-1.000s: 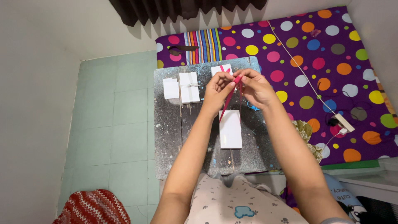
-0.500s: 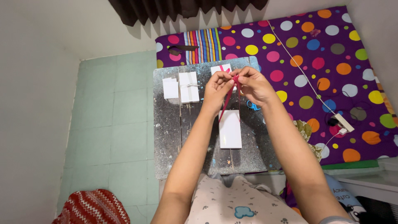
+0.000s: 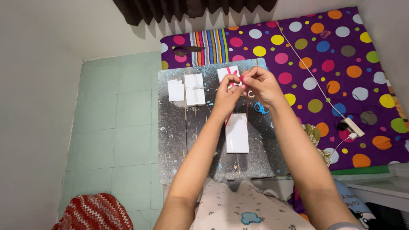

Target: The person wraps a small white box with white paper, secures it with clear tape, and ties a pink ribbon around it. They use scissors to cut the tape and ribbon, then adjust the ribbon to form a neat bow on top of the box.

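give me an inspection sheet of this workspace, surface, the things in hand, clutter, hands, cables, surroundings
Surface: low grey speckled board on the floor.
Job's things: red ribbon pinched between both hands; plain white box below it.
Clutter: white box tied with pale ribbon, small white box, white box with red ribbon, blue scissors.
Hands: left hand and right hand raised over the board, both gripping the ribbon.
Cables: white cord to a power strip.
Surroundings: polka-dot mattress, green tile floor, dark curtain.
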